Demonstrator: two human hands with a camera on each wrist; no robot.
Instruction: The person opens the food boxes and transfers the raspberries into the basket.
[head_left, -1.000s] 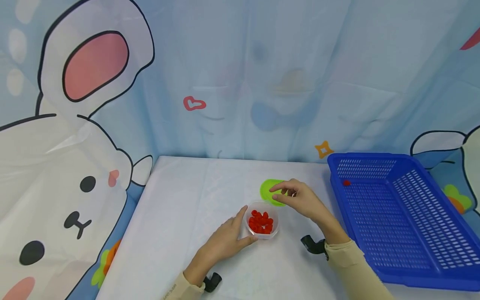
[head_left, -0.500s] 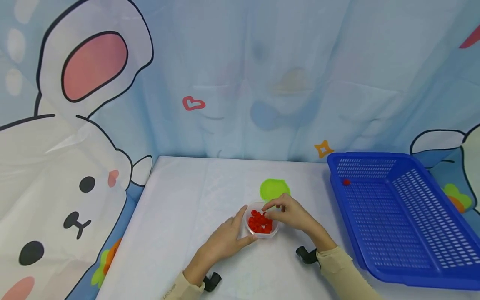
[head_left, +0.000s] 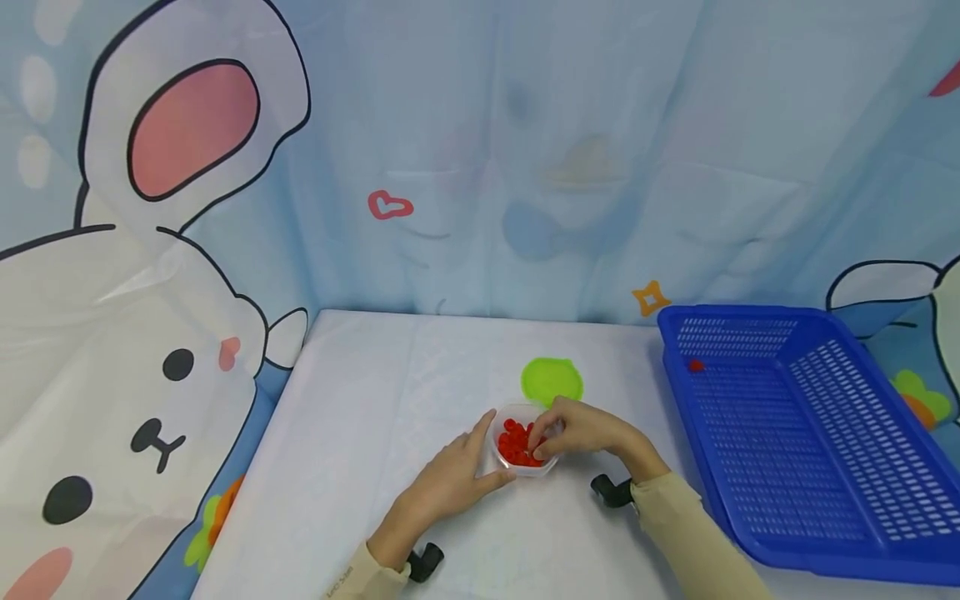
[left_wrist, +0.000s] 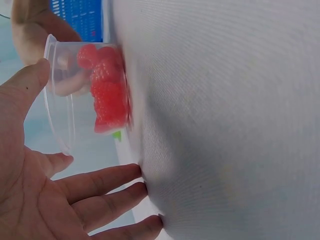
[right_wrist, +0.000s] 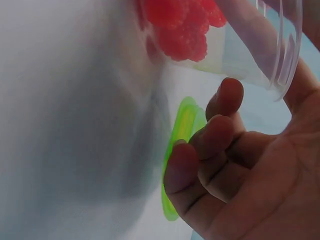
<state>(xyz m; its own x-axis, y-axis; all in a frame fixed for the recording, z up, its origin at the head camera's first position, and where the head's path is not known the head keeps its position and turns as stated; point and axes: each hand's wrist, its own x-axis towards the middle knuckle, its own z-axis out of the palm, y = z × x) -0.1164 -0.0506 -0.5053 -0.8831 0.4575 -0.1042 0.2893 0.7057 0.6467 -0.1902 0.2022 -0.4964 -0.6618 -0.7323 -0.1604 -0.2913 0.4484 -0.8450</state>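
The thumb and forefinger of the right hand (head_left: 585, 427) dipped into the clear cup (head_left: 531, 472), bent toward each other, tips close together among the red berries (head_left: 514, 442); whether they had pinched one could not be told. The other right fingers curled outside the cup's wall. The left hand (head_left: 450, 475) had its thumb and forefinger spread wide against the rim, its remaining fingers straight, tips on the worktop (head_left: 405, 375).

The berries looked light, bumpy and perhaps rubbery; a gentle pinch across the sides seemed best, as a hard squeeze might shoot one out. The cup seemed thin and light, apt to slide or tip, so its rim suited steadying.

Just beyond the right fingers lay a green lid (head_left: 552, 380); well to their right stood a blue basket (head_left: 798, 467) with one red piece (head_left: 696, 366) inside.
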